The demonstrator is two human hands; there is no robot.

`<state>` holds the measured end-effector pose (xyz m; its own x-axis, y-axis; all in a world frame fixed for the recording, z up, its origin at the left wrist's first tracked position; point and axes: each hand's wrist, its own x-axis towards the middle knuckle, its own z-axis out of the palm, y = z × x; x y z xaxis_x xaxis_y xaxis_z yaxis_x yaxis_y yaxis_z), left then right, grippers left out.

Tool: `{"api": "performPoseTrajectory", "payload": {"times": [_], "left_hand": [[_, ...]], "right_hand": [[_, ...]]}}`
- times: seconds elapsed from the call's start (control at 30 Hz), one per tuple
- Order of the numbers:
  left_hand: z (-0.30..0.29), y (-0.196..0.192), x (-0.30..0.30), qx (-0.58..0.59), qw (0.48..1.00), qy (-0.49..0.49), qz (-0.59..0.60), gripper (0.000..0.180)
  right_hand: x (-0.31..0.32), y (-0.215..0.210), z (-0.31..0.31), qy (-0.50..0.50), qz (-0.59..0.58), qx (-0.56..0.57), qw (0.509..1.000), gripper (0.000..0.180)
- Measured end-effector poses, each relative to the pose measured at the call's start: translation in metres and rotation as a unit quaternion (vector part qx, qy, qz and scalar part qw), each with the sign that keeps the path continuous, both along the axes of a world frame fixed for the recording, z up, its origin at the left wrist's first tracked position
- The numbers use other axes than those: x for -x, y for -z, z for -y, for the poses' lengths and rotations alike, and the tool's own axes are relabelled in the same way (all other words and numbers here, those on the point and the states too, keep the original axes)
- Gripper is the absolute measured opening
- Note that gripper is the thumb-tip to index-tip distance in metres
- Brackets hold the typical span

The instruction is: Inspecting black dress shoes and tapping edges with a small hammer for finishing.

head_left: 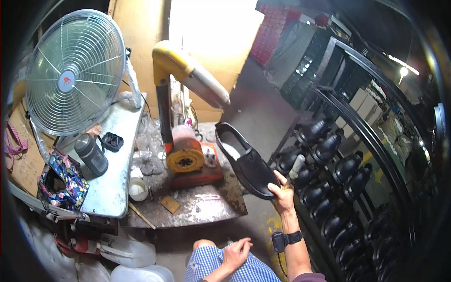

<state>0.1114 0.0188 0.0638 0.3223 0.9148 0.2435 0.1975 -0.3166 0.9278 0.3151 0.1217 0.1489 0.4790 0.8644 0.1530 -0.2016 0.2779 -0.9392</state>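
The left hand (pixel 236 256), fingers loosely bent and close together, rests on blue-and-white checked fabric (pixel 258 270) over the lap. Higher up, a black slip-on shoe with pale insole (pixel 257 173) is gripped at its toe by the right hand (pixel 283 193), thumb on top.

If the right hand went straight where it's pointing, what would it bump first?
The right hand already holds the black slip-on shoe; beyond it, the first bump would probably be the yellow arm's grey end, but depth is unclear.

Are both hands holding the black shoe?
No, only the right grip holds the black shoe, at its toe end; the left grip is over the checked cloth.
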Motion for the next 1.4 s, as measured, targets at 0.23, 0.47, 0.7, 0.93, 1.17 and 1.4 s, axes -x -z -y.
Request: {"api": "performPoseTrajectory", "payload": {"times": [0.23,0.47,0.7,0.93,1.17,1.4], "left_hand": [[-0.029,-0.003,0.014,0.321,0.909,-0.015,0.266,0.038],[-0.061,-0.067,0.034,0.429,0.797,0.164,0.392,0.046],[-0.03,-0.072,0.003,0.383,0.835,0.178,0.353,0.032],[0.01,-0.097,-0.041,0.403,0.84,0.217,0.291,0.057],[0.027,0.012,-0.056,0.16,0.971,0.176,0.039,0.036],[0.041,-0.02,-0.046,0.023,0.98,0.191,-0.042,0.022]], "right_hand": [[-0.016,0.023,0.144,-0.095,-0.101,0.058,0.989,0.068],[-0.026,0.013,0.235,-0.113,0.254,0.241,0.93,0.08],[-0.016,0.023,0.295,-0.056,0.26,0.241,0.933,0.083],[-0.019,0.041,0.359,0.045,-0.052,0.115,0.991,0.068],[-0.05,0.003,0.376,0.432,-0.095,0.033,0.896,0.059],[-0.134,-0.029,0.308,0.572,-0.108,-0.028,0.813,0.063]]}}
